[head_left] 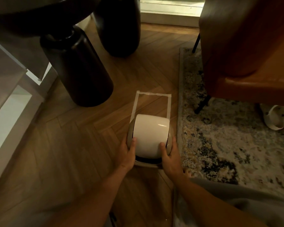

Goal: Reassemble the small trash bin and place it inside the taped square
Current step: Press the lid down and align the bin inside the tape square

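Herringbone wood flooring [82, 145] fills the dim room, with a taped square [152, 102] marked on it. Over the near edge of the taped square sits the small trash bin [150, 136], its white curved lid uppermost. Left hand [127, 153] and right hand [170, 156] grasp its two sides, thumbs on the lid. Right of the square lies a patterned rug [228, 136]; beyond it to the left stands a dark round table leg [79, 68].

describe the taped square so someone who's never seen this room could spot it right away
Start at the orange armchair and drop to the patterned rug beneath it. Just off the rug's left edge, on the herringbone wood floor, is the taped square: the only pale tape outline there, its near side covered by the small trash bin.
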{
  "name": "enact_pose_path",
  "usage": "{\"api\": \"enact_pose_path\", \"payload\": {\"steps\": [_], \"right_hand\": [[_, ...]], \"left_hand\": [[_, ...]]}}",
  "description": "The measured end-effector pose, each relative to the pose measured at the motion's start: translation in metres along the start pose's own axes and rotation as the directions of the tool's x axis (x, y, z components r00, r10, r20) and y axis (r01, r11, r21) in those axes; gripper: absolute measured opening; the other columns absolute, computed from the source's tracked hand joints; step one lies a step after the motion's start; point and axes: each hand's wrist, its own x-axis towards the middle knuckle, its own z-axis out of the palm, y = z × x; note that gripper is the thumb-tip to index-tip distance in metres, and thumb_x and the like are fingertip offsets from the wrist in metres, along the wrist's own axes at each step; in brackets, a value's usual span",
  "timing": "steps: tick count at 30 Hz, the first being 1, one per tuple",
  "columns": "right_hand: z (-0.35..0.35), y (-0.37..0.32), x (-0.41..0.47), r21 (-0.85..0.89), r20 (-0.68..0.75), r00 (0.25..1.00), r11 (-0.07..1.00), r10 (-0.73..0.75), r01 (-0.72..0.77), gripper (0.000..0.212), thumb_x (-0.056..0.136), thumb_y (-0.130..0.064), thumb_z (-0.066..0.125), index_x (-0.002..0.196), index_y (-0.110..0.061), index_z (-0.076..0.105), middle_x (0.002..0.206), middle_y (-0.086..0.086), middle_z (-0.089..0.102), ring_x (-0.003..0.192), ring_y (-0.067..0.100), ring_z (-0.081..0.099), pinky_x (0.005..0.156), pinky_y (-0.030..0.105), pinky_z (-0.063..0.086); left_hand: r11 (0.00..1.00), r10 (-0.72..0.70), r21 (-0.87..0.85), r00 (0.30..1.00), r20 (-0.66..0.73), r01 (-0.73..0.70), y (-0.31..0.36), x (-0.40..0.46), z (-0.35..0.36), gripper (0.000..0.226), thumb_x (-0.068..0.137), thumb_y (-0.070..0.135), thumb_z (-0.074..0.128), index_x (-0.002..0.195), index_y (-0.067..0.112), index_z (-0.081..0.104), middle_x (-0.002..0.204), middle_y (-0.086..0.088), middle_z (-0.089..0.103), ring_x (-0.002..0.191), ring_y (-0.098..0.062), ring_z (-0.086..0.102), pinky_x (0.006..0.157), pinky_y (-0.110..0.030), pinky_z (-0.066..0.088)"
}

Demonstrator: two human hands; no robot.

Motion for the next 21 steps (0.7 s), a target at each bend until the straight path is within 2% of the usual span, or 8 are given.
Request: {"api": "enact_pose_path", "payload": {"steps": [1,3,6,9,13,15,17,21], "right_hand": [[0.0,0.001,0.002,-0.015,-0.006,1.0,1.0,-0.003,0.003,0.058,0.086,-0.081,0.051,0.135,-0.078,0.021,0.134,-0.039,0.042,0.119,-0.023,0.043,0.102,0.035,0.05],[0.0,0.004,0.003,-0.038,-0.011,1.0,0.999,-0.024,0.023,0.059,0.087,-0.079,0.052,0.136,-0.078,0.02,0.135,-0.038,0.042,0.121,-0.019,0.044,0.101,0.035,0.052],[0.001,0.014,0.01,-0.053,-0.01,0.998,0.997,-0.064,0.063,0.067,0.091,-0.073,0.055,0.15,-0.062,0.023,0.142,-0.02,0.052,0.127,0.0,0.054,0.098,0.042,0.057],[0.004,0.017,0.02,-0.075,-0.02,0.996,0.994,-0.085,0.083,0.076,0.093,-0.071,0.054,0.158,-0.05,0.021,0.146,-0.014,0.051,0.131,0.005,0.052,0.101,0.04,0.055],[0.008,0.017,0.031,-0.134,-0.053,0.989,0.983,-0.137,0.129,0.077,0.091,-0.076,0.049,0.156,-0.057,0.013,0.142,-0.037,0.04,0.128,-0.015,0.044,0.096,0.01,0.044],[0.01,0.018,0.036,-0.114,-0.051,0.989,0.985,-0.136,0.13,0.082,0.092,-0.075,0.049,0.161,-0.044,0.019,0.144,-0.022,0.049,0.13,-0.006,0.048,0.1,0.024,0.05],[0.011,0.019,0.042,-0.105,-0.056,0.988,0.985,-0.145,0.138,0.088,0.092,-0.073,0.05,0.163,-0.03,0.023,0.144,-0.007,0.054,0.131,0.01,0.054,0.103,0.043,0.052],[0.01,0.015,0.049,-0.08,-0.046,0.982,0.981,-0.181,0.177,0.082,0.094,-0.068,0.054,0.161,-0.027,0.03,0.144,-0.004,0.056,0.13,0.015,0.056,0.101,0.048,0.052]], "left_hand": [[1.0,0.004,0.004,1.0,-0.017,-0.004,-0.001,0.002,0.002,0.095,0.075,0.093,0.029,0.151,0.036,0.036,0.137,0.007,0.052,0.107,-0.006,0.058,0.079,-0.025,0.054],[1.0,0.025,0.016,0.998,-0.056,-0.025,-0.002,0.004,0.004,0.096,0.077,0.091,0.029,0.151,0.031,0.038,0.138,0.004,0.053,0.112,-0.012,0.057,0.081,-0.025,0.053],[0.997,0.076,-0.012,0.992,-0.096,-0.078,-0.004,0.012,0.01,0.088,0.081,0.087,0.034,0.147,0.029,0.045,0.131,0.006,0.059,0.108,-0.01,0.06,0.077,-0.019,0.05],[0.996,0.086,-0.011,0.987,-0.136,-0.089,-0.005,0.022,0.013,0.086,0.082,0.086,0.035,0.145,0.029,0.046,0.127,0.008,0.059,0.106,-0.01,0.06,0.076,-0.021,0.051],[0.992,0.125,0.014,0.975,-0.184,-0.124,-0.009,0.036,0.015,0.082,0.083,0.085,0.037,0.14,0.028,0.051,0.121,0.009,0.06,0.1,-0.003,0.06,0.074,-0.021,0.052],[0.99,0.139,0.005,0.969,-0.203,-0.141,-0.011,0.042,0.015,0.079,0.083,0.085,0.039,0.135,0.028,0.055,0.119,0.008,0.063,0.099,-0.002,0.062,0.073,-0.023,0.054],[0.991,0.128,-0.005,0.967,-0.22,-0.133,-0.013,0.047,0.016,0.08,0.083,0.084,0.039,0.135,0.025,0.058,0.119,0.003,0.066,0.101,-0.009,0.064,0.076,-0.035,0.059],[0.992,0.115,-0.027,0.961,-0.251,-0.126,-0.015,0.054,0.018,0.077,0.085,0.081,0.041,0.133,0.024,0.059,0.118,-0.001,0.067,0.101,-0.017,0.066,0.078,-0.047,0.059]]}}
